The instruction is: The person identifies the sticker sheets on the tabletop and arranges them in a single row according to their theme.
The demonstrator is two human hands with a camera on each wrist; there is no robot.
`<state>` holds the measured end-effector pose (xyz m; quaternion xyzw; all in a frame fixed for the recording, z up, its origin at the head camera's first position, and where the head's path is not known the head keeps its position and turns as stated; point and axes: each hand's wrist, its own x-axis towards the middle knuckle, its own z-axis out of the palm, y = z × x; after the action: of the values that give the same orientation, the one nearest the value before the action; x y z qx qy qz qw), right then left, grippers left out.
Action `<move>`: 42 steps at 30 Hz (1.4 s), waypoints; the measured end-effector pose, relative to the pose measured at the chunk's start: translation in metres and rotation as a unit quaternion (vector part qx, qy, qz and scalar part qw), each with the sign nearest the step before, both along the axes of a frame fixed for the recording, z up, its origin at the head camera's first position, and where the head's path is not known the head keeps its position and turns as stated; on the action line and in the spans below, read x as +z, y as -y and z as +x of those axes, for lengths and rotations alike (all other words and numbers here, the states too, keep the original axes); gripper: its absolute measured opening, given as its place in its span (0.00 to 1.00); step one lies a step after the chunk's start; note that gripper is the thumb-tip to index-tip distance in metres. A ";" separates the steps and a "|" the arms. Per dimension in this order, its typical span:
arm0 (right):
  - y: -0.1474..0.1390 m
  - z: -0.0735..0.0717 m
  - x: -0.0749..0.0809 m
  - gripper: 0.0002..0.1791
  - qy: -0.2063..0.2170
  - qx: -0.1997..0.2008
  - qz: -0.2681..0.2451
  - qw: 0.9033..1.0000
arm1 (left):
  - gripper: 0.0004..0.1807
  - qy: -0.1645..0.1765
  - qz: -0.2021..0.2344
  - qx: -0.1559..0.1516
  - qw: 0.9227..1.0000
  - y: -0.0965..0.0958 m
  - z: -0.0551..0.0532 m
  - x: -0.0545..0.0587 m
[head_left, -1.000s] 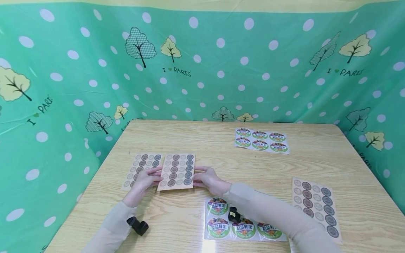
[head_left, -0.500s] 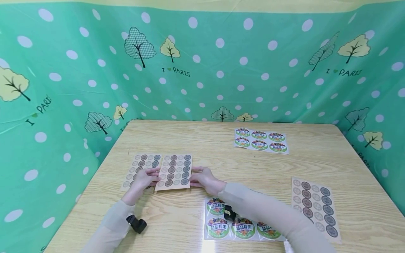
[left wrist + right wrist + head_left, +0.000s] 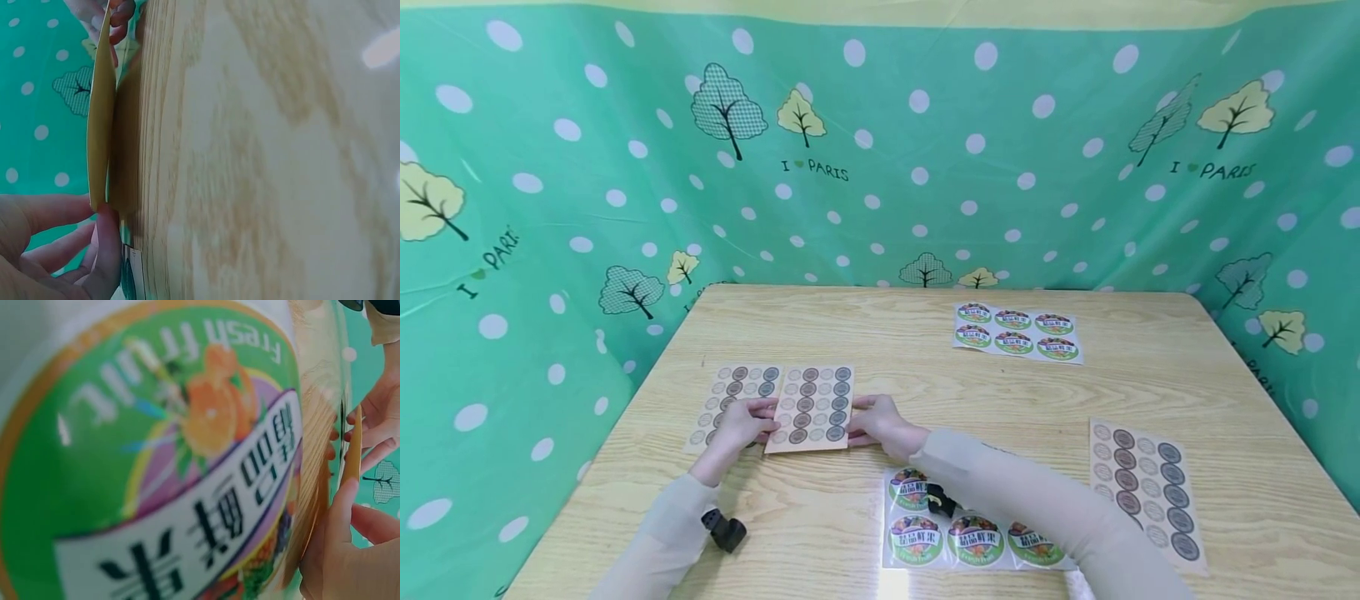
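Both hands hold a tan sheet of round stickers (image 3: 811,407), its rows pale, brown and dark grey. My left hand (image 3: 741,427) pinches its left edge between thumb and fingers, while my right hand (image 3: 883,427) pinches the right edge. In the left wrist view the held sheet (image 3: 100,119) shows edge-on, bowed a little, with a shadowed gap between it and the wood. A matching sticker sheet (image 3: 724,388) lies flat at the left, partly covered by my left hand. The right wrist view shows the thumb of my right hand (image 3: 359,565) against the near end.
On the wooden table (image 3: 820,517), a sheet of oval fruit labels (image 3: 916,542) lies under my right forearm. Another fruit label sheet (image 3: 1015,333) lies at the back, and a third tan sticker sheet (image 3: 1144,475) at the right. Green curtain (image 3: 880,150) surrounds the table's back and sides.
The held sticker sheet and my right hand have shifted slightly left, bringing the sheet closer over the one at the left. My left hand has moved only a little; its grip stays the same.
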<state>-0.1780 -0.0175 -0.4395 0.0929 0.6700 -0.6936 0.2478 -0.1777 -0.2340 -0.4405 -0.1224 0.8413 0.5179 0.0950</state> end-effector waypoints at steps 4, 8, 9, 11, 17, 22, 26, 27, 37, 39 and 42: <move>0.001 0.000 0.000 0.31 -0.001 0.005 0.013 1.000 | 0.26 -0.004 -0.015 -0.003 1.000 -0.001 0.001 0.000; 0.001 0.000 0.000 0.31 -0.006 0.008 0.011 1.000 | 0.25 -0.010 -0.029 -0.005 1.000 -0.001 0.000 0.000; 0.002 0.000 -0.001 0.32 -0.008 0.009 0.011 1.000 | 0.25 -0.010 -0.031 -0.005 0.999 -0.001 -0.001 -0.001; 0.002 0.000 -0.002 0.32 -0.010 0.010 0.008 1.000 | 0.25 -0.012 -0.039 -0.006 0.999 -0.001 -0.001 -0.002; 0.003 -0.001 -0.003 0.32 -0.022 0.014 0.016 1.000 | 0.26 -0.023 -0.059 -0.012 0.998 0.000 -0.002 -0.004; 0.004 0.000 -0.001 0.32 -0.034 0.018 0.038 0.999 | 0.27 -0.029 -0.076 -0.019 0.996 0.000 -0.001 -0.004; 0.005 0.000 -0.001 0.33 -0.033 0.019 0.046 0.998 | 0.27 -0.031 -0.081 -0.021 0.996 -0.001 0.000 -0.003; 0.005 0.000 -0.002 0.34 -0.034 0.020 0.047 0.998 | 0.27 -0.031 -0.081 -0.021 0.996 -0.001 0.001 -0.002; 0.006 0.000 -0.004 0.36 -0.041 0.025 0.053 0.997 | 0.26 -0.041 -0.099 -0.029 0.994 0.000 0.001 -0.002; 0.006 0.000 -0.003 0.36 -0.044 0.026 0.052 0.997 | 0.25 -0.043 -0.098 -0.029 0.994 0.000 0.001 -0.003; 0.004 0.001 -0.001 0.36 -0.045 0.035 0.050 0.997 | 0.25 -0.046 -0.095 -0.027 0.994 0.000 0.001 -0.003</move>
<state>-0.1773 -0.0219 -0.4404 0.0510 0.7173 -0.6534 0.2367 -0.1770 -0.2339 -0.4440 -0.0837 0.8933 0.4378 0.0580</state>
